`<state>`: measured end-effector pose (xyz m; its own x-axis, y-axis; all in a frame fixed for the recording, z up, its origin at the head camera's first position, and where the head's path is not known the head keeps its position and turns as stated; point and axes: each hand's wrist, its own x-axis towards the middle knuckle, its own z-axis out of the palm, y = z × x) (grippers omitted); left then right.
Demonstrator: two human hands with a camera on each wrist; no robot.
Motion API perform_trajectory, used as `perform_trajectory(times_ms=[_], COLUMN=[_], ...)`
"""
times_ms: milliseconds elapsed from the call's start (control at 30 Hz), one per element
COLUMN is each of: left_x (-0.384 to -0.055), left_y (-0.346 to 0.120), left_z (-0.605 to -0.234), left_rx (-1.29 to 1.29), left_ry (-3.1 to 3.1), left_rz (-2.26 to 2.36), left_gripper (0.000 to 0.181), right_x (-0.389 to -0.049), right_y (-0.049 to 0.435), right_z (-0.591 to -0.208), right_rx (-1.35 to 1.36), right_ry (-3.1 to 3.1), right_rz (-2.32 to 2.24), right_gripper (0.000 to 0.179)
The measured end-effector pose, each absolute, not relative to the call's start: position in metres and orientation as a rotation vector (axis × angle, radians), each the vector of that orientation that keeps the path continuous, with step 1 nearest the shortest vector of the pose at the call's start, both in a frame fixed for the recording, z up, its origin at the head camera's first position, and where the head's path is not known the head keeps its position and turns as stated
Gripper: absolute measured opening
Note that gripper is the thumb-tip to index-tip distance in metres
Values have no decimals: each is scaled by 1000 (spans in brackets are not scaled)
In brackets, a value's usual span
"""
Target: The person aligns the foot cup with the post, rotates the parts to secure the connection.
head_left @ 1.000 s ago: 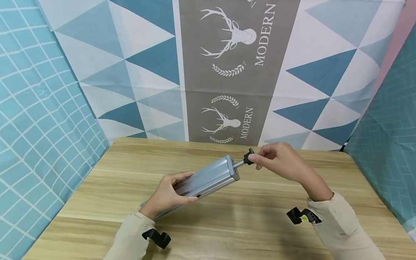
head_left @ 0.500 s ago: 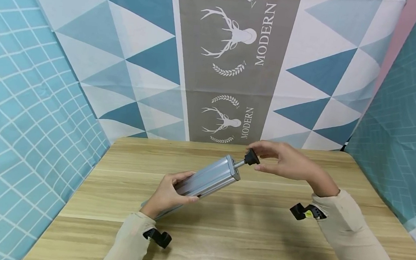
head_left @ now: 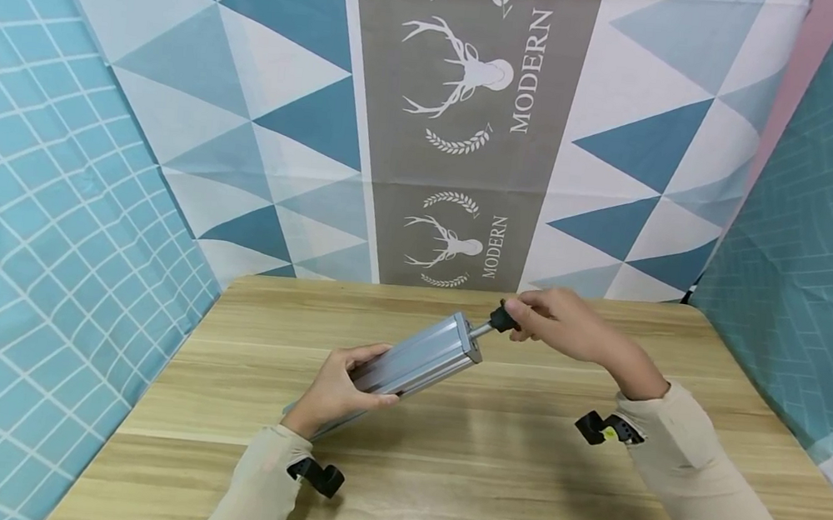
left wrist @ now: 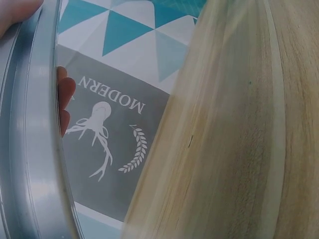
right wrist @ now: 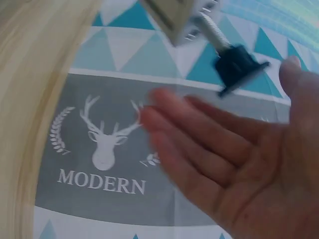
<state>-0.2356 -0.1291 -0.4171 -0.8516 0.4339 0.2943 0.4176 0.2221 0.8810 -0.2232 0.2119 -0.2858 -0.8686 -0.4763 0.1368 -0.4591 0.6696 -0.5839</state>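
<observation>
My left hand [head_left: 337,382] grips a silver aluminium profile [head_left: 423,351] around its middle, tilted up to the right above the table. From its raised end plate a threaded stud [head_left: 481,330] sticks out, carrying a black levelling foot [head_left: 503,318]. In the head view my right hand [head_left: 559,322] pinches this foot by its rim with thumb and fingers. The right wrist view has the fingers [right wrist: 199,144] blurred and spread below the foot [right wrist: 236,69], the thumb at its right. Grooves run along the profile [left wrist: 42,119] in the left wrist view, left fingertips showing behind its edge.
Beneath both hands lies a wood-grain table [head_left: 440,480]. A printed cloth [head_left: 455,172] with deer heads hangs along its back edge, and blue cloths close off both sides. Each sleeved wrist carries a black camera mount [head_left: 316,477].
Half a second ago my right fingers were opened around the foot; now thumb and fingers have closed onto it again. The foot has turned on its stud. The left hand stays in place.
</observation>
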Motion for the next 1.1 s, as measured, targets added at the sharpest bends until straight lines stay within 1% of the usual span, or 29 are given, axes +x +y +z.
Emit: perform_trajectory(times_ms=[67, 200, 267, 333, 433, 567, 600, 767, 867, 1000, 1100], left_x=[-236, -236, -236, -236, -236, -237, -236, -236, -236, -237, -237], left_y=[-129, -129, -129, -129, -128, -128, -129, -129, -129, -129, -129], left_z=[-417, -417, -417, -417, -417, -418, -418, -416, -417, -418, -418], left_rx=[844, 841, 836, 828, 823, 834, 836, 838, 843, 848, 841], left_ry=[2444, 2435, 2432, 2433, 2435, 2426, 2427, 2431, 2437, 2435, 2430], left_rz=[1752, 1754, 1752, 1743, 1729, 1737, 1738, 1740, 1745, 1752, 1755], left_gripper=[62, 63, 63, 63, 63, 62, 62, 62, 62, 62, 62], right_x=[-222, -222, -222, -223, -224, -224, -224, -223, -222, -221, -222], right_y=[216, 222, 223, 223, 221, 218, 216, 210, 212, 217, 218], right_z=[-284, -283, -283, -283, -284, -287, -288, -289, -287, -285, -284], right_rx=[-830, -897, -931, -957, -935, -874, -847, -745, -786, -875, -910], right_ry=[2783, 2680, 2643, 2620, 2633, 2745, 2781, 2883, 2845, 2759, 2726], right_rz=[-1009, -1071, -1104, -1125, -1125, -1066, -1047, -963, -990, -1055, -1073], right_gripper=[42, 64, 69, 67, 59, 33, 29, 36, 38, 57, 58])
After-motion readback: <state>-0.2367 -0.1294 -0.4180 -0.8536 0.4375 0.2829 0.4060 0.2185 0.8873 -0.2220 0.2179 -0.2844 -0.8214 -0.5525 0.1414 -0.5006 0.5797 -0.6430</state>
